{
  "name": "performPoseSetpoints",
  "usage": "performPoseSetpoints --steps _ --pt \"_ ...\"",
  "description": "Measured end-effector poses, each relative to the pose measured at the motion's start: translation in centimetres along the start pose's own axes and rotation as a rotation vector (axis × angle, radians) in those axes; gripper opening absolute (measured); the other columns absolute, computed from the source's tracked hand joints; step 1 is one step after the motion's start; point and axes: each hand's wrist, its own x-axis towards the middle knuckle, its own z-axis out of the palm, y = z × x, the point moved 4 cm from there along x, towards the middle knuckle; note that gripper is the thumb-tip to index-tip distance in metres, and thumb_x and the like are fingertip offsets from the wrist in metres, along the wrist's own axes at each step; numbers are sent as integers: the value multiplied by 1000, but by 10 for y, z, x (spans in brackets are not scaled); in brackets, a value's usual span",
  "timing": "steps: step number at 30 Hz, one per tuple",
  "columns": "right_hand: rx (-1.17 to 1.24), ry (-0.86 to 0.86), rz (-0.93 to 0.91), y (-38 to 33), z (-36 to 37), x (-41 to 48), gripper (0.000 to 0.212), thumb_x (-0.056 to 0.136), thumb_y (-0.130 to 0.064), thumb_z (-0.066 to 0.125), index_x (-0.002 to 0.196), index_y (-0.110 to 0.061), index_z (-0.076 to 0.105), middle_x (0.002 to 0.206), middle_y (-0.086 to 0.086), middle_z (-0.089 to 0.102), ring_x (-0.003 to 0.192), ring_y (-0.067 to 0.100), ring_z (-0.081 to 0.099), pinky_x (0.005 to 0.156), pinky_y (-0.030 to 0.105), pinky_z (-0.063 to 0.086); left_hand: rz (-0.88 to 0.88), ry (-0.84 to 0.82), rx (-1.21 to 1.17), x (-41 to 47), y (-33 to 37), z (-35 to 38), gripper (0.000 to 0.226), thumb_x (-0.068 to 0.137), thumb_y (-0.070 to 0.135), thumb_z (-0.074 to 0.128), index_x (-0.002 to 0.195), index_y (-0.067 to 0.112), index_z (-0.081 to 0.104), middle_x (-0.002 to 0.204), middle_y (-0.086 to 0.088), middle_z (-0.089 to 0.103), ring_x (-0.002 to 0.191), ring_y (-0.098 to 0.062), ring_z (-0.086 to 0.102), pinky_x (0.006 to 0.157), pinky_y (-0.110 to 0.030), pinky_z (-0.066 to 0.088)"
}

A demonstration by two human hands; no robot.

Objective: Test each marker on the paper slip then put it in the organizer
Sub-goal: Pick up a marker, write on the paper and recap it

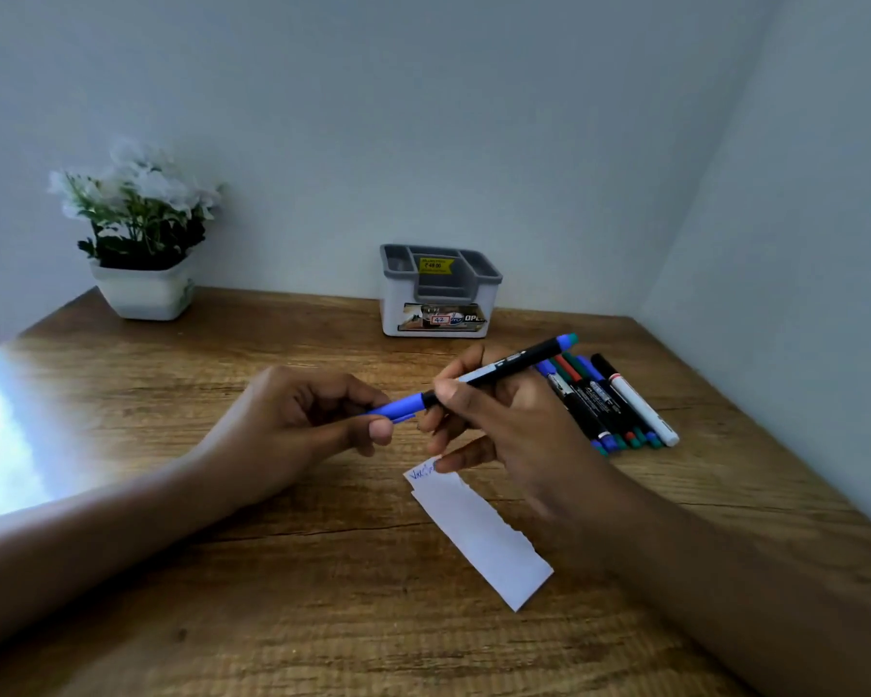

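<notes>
Marker (514, 367) held near paper slip (478, 535).
Left hand (292, 420) pinches blue cap (398, 412), right hand (514, 425) grips barrel; tip hidden, slip's scribble illegible.

Black marker (504, 370) with blue cap (391, 414) held level, scribbled paper slip (478, 530) below, grey-white organizer (438, 294) behind — upright.

Far left, brown wood-grain tabletop (323, 570): white square pot holding white-flowered plant (139, 233), near pale blue-grey wall (423, 118).
</notes>
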Motion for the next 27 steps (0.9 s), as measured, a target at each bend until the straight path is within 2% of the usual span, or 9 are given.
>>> performPoseSetpoints --steps 6,11,15,17,19,20,22,24,27 --pt "-74 48 -97 -10 5 -1 9 89 -19 60 87 -11 57 56 2 60 43 13 48 37 22 40 -6 143 -68 0 20 2 23 62 38 82 79 24 76 70 0 74 62 -12 70 63 -25 57" --pt "-97 134 -138 -26 -8 4 12 89 -24 59 92 -13 61 63 0 59 54 11 53 42 22 45 10 227 -4 18 41 5 18 62 37 75 79 34 72 68 11 72 57 -1 61 54 -13 46" --pt "-160 298 -222 -48 -37 29 21 89 -48 49 82 -29 57 73 -8 63 79 17 64 72 40 57 -18 300 -154 64 27 -3 63 62 45 75 119 23 63 117 10 68 110 -2 62 94 -26 50" --pt "-262 263 -244 -68 -49 47 27 94 -47 41 82 -24 51 71 -1 61 68 16 64 66 36 57 -117 404 -109 90 0 -7 79 67 46 77 137 29 46 141 7 50 128 -9 47 104 -34 42" --pt "-580 239 -227 -86 -58 76 34 98 -42 36 86 -15 52 60 0 54 49 13 53 49 26 48 -297 446 -38 111 -30 -4 92 71 40 80 147 31 29 154 1 32 139 -19 34 110 -45 36" --pt "-839 240 -224 -94 -61 94 39 99 -43 33 88 -13 57 61 0 55 49 14 52 49 25 44 -386 427 -32 119 -43 0 96 72 36 80 149 29 23 156 -2 27 141 -23 29 112 -48 32" --pt "-1300 198 -213 -101 -62 134 45 101 -39 29 97 -11 64 82 6 66 70 22 60 66 31 47 -500 368 -69 132 -61 12 100 76 31 79 152 25 16 157 -7 23 142 -29 26 114 -48 29" --pt "-1517 67 -150 -102 -61 168 37 99 -31 34 109 -10 62 108 12 65 93 28 58 79 35 45 -500 343 -109 142 -74 20 99 78 28 79 152 24 14 157 -8 25 141 -30 29 113 -46 30" --pt "-1690 -73 -59 -108 -54 200 32 93 -25 45 108 -3 63 91 9 64 80 23 54 64 30 38 -415 322 -76 153 -83 23 93 80 27 77 151 27 19 154 -6 32 137 -26 37 110 -42 36"
